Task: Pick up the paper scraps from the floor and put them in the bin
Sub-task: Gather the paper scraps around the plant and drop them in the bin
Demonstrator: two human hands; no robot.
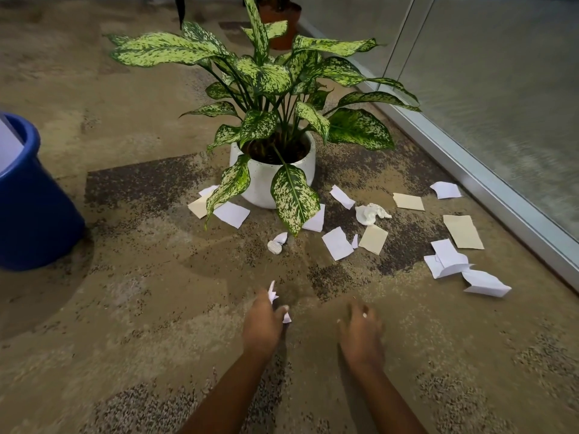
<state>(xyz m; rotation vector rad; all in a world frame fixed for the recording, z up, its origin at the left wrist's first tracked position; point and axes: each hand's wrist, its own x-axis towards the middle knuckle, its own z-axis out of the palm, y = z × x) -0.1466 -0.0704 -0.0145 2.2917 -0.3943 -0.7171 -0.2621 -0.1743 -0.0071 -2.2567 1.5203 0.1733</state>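
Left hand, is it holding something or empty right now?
Holding. The left hand grips a white paper scrap, whose ends stick out above and beside it.

Mottled tan carpet floor (141, 308), scattered paper scraps (336, 244), white plant pot (266, 183), blue bin (34, 214) at left

My left hand (263, 324) curled around a paper scrap (272, 292). My right hand (360, 332) hung beside it, fingers loosely bent.
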